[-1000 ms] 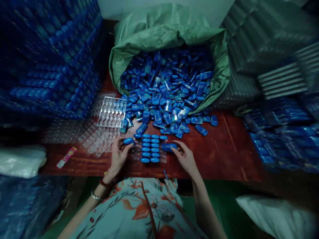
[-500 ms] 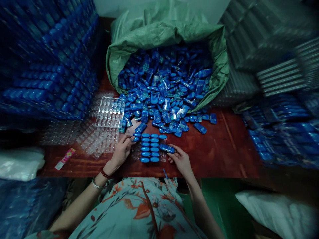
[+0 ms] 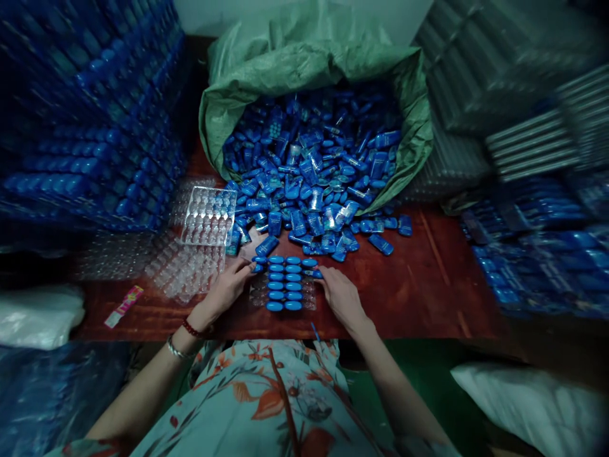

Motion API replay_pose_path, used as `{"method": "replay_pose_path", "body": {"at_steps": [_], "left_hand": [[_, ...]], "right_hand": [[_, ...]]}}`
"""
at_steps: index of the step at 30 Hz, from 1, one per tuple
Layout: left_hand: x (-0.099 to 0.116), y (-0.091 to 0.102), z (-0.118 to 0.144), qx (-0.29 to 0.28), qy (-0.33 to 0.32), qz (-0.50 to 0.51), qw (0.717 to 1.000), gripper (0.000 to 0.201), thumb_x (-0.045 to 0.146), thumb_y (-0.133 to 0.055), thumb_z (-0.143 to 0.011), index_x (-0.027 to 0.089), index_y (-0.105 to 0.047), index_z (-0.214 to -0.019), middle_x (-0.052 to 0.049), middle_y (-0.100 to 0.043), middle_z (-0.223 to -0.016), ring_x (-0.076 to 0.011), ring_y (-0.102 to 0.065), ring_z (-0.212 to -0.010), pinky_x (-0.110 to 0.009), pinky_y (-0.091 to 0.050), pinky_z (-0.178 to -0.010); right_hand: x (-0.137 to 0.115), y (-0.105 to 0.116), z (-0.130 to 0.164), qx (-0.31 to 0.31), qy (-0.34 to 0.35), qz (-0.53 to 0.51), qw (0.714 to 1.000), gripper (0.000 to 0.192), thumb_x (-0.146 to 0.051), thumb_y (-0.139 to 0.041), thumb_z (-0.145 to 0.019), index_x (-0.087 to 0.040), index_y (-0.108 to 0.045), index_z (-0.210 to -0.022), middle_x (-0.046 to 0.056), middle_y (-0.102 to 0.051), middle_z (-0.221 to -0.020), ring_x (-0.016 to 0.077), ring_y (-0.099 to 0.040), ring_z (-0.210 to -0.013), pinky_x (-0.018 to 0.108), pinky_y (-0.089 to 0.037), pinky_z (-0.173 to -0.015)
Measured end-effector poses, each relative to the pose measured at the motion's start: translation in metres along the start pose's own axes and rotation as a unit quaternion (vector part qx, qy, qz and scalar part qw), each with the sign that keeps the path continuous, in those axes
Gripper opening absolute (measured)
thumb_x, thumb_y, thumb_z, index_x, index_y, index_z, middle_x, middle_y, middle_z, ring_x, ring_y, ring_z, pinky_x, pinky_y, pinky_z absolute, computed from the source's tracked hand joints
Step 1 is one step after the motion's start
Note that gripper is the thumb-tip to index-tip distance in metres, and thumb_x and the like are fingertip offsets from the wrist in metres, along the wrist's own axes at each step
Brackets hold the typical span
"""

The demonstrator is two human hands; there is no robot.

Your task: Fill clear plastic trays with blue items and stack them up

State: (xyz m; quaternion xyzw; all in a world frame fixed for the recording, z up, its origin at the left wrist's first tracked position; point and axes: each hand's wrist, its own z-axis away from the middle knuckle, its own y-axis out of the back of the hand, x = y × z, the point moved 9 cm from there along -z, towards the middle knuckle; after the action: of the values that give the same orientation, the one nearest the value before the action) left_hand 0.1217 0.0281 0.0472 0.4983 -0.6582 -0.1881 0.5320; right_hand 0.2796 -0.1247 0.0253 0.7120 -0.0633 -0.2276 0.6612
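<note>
A clear plastic blister tray (image 3: 309, 296) lies before me on the table, with two middle columns of glossy blue oblong packs (image 3: 285, 286) in its cavities. More packs sit in its far outer corners. My left hand (image 3: 229, 285) closes its fingers on a small blue pack (image 3: 257, 268) at the tray's left side. On the right side, my right hand (image 3: 341, 297) pinches another blue pack (image 3: 311, 273), set just below the far corner one. Its fingertips partly cover that pack. The near outer cavities show bare clear plastic.
Behind the tray, a green woven sack (image 3: 216, 130) spills loose blue packs (image 3: 309, 222) onto the wooden table (image 3: 428, 285). Clear trays (image 3: 208, 216) lie at left beside a pink wrapper (image 3: 124, 306). Filled blue trays (image 3: 95, 158) and grey tray stacks (image 3: 528, 149) flank the table.
My right hand has moved left and slightly up, bringing its blue pack from beside the tray into the right column. The left hand stays at the left column.
</note>
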Motion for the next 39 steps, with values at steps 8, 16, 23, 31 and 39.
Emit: {"method": "replay_pose_path", "body": {"at_steps": [8, 16, 23, 31, 39], "left_hand": [[0.005, -0.009, -0.007, -0.078, -0.010, 0.025, 0.997, 0.030, 0.013, -0.037, -0.093, 0.019, -0.056, -0.116, -0.010, -0.059, -0.113, -0.0164, -0.059, -0.098, -0.029, -0.051, -0.082], [-0.001, -0.015, -0.005, -0.121, -0.001, 0.040, 0.992, 0.032, 0.015, -0.034, -0.095, 0.020, -0.056, -0.117, -0.009, -0.058, -0.117, -0.0176, -0.056, -0.109, -0.033, -0.048, -0.092], [0.006, -0.009, 0.001, -0.038, -0.008, -0.082, 0.996, 0.027, 0.018, -0.039, -0.093, 0.020, -0.062, -0.106, -0.009, -0.062, -0.096, -0.0194, -0.057, -0.087, -0.032, -0.051, -0.075], [-0.001, -0.010, -0.004, 0.059, 0.111, -0.085, 0.988, 0.043, 0.029, -0.042, -0.093, 0.019, -0.042, -0.135, -0.016, -0.041, -0.139, -0.0278, -0.038, -0.128, -0.047, -0.034, -0.103], [-0.006, -0.046, -0.030, -0.077, 0.107, 0.003, 0.991, 0.049, 0.032, -0.032, -0.096, 0.021, -0.029, -0.144, -0.012, -0.029, -0.151, -0.0259, -0.020, -0.141, -0.054, -0.012, -0.112]], "right_hand": [[-0.023, 0.009, -0.015, -0.131, 0.060, 0.191, 0.971, 0.027, -0.012, -0.038, -0.092, -0.010, -0.054, -0.114, 0.010, -0.063, -0.086, 0.0223, -0.057, -0.081, 0.032, -0.038, -0.070], [-0.033, 0.007, -0.010, -0.129, 0.033, 0.195, 0.972, 0.029, -0.004, -0.036, -0.087, -0.010, -0.056, -0.106, 0.014, -0.064, -0.077, 0.0238, -0.059, -0.075, 0.033, -0.038, -0.064], [-0.051, 0.010, -0.018, -0.081, 0.023, 0.191, 0.978, 0.033, 0.001, -0.031, -0.084, -0.009, -0.057, -0.100, 0.017, -0.064, -0.076, 0.0237, -0.058, -0.070, 0.033, -0.037, -0.059], [-0.024, 0.015, -0.020, -0.064, -0.060, 0.111, 0.990, 0.038, -0.033, -0.040, -0.094, -0.013, -0.053, -0.124, 0.017, -0.066, -0.095, 0.0272, -0.060, -0.089, 0.036, -0.045, -0.071], [-0.022, -0.012, -0.013, -0.010, -0.001, -0.061, 0.998, 0.060, -0.039, -0.032, -0.096, -0.020, -0.012, -0.149, 0.010, -0.021, -0.154, 0.0265, -0.013, -0.142, 0.050, -0.026, -0.108]]}}
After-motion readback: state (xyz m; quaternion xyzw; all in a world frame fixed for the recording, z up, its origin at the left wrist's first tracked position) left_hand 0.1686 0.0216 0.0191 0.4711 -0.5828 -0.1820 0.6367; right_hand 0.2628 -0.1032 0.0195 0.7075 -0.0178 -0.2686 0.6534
